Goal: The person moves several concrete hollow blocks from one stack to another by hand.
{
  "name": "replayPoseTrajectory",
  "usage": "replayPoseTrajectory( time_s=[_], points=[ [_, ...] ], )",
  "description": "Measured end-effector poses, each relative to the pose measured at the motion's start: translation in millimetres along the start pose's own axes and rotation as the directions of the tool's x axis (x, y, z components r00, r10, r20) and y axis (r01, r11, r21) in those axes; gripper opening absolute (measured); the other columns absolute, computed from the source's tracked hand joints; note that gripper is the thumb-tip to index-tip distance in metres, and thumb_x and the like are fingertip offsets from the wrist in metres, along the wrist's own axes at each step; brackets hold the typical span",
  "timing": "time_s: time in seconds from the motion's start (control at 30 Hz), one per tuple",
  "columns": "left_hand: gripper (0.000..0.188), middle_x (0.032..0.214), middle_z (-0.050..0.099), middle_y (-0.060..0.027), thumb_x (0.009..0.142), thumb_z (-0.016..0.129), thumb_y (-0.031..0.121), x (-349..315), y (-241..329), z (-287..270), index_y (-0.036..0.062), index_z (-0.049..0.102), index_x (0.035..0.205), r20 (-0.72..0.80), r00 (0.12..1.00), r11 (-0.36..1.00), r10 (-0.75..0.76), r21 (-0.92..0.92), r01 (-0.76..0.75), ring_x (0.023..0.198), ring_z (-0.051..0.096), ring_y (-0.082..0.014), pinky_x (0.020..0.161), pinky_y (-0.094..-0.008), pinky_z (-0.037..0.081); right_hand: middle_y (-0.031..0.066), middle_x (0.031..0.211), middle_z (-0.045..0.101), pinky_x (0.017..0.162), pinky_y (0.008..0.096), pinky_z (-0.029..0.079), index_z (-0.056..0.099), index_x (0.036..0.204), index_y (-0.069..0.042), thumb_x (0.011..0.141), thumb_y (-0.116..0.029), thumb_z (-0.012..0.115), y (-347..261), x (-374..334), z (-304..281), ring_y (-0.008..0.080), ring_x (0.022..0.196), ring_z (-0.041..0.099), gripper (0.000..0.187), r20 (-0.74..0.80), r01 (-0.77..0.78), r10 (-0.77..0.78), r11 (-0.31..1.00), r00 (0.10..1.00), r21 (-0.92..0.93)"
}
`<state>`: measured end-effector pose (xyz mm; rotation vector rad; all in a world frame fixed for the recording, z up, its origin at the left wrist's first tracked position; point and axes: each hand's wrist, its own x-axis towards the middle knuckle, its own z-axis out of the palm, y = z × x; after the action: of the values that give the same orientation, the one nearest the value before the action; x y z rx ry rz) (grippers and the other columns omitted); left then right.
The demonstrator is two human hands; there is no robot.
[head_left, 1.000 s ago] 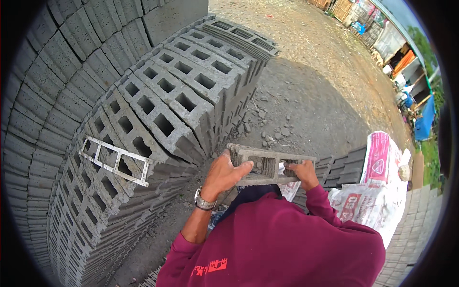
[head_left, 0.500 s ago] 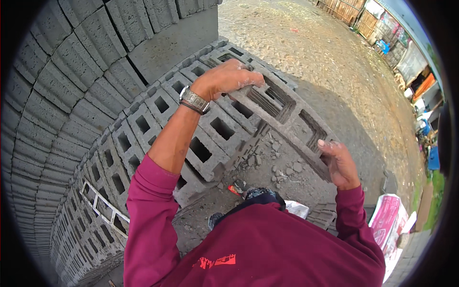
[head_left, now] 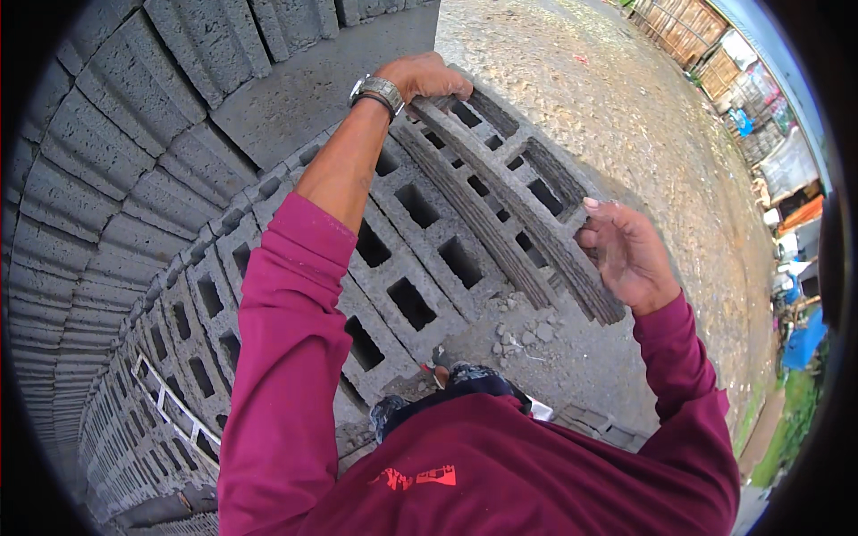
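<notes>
A grey hollow concrete block (head_left: 585, 253) is tilted between my two hands above the far right part of a block stack. My left hand (head_left: 427, 79), with a metal watch (head_left: 379, 89) on its wrist, is curled over the block's far left end. At the near right end, my right hand (head_left: 630, 255) is closed against the block, its thumb at the top edge. Just below and left of it lies another ridged block edge (head_left: 474, 214); whether the two touch I cannot tell. Rows of hollow blocks (head_left: 393, 263) with square holes make up the stack.
Taller walls of stacked blocks (head_left: 116, 188) rise on the left. A white ladder-shaped frame (head_left: 170, 406) rests on the lower stack. Rubble (head_left: 527, 338) lies near my feet. Bare ground (head_left: 572, 80) stretches to the right, toward a woven fence (head_left: 684, 31) and a blue object (head_left: 804, 339).
Both hands have carried the block farther away and over the stack's edge, and its ridged side has turned. My view has shifted along the stack with my body.
</notes>
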<state>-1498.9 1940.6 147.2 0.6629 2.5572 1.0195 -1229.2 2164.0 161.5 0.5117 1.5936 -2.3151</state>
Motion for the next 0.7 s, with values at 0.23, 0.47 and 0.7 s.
replayPoseTrajectory(
  time_s=[0.23, 0.47, 0.7],
  points=[
    [0.052, 0.097, 0.071, -0.0216, 0.067, 0.073, 0.037, 29, -27, 19, -0.0063, 0.07, 0.096, 0.029, 1.0, 0.853, -0.004, 0.522, -0.012, 0.087, 0.068, -0.0355, 0.076, -0.0438, 0.053, 0.0128, 0.094, 0.067, 0.074, 0.0356, 0.05, 0.059, 0.104, 0.0, 0.084, -0.032, 0.071, 12, 37, -4, 0.0217, 0.081, 0.064, 0.04, -0.026, -0.083, 0.079, 0.926, 0.997, -0.369],
    [0.048, 0.105, 0.07, -0.0186, 0.069, 0.077, 0.038, 43, -30, 26, 0.0014, 0.072, 0.1, 0.074, 0.996, 0.762, 0.053, 0.642, -0.088, 0.095, 0.068, -0.035, 0.081, -0.0433, 0.053, 0.0278, 0.062, 0.056, 0.06, 0.0487, 0.048, 0.054, 0.081, 0.007, 0.074, -0.028, 0.079, 52, 18, 0, 0.0443, 0.064, 0.062, 0.044, 0.14, 0.128, -0.187, -0.077, 0.972, -0.989],
    [0.042, 0.103, 0.071, -0.015, 0.069, 0.077, 0.035, 66, -33, 39, 0.0072, 0.074, 0.1, 0.077, 0.996, 0.727, 0.04, 0.682, -0.082, 0.094, 0.069, -0.0328, 0.081, -0.0426, 0.054, 0.0285, 0.063, 0.058, 0.058, 0.0498, 0.047, 0.055, 0.075, 0.007, 0.071, -0.021, 0.078, 67, 23, 5, 0.047, 0.065, 0.06, 0.036, 0.146, 0.11, -0.292, -0.134, 0.945, -0.985]
  ],
)
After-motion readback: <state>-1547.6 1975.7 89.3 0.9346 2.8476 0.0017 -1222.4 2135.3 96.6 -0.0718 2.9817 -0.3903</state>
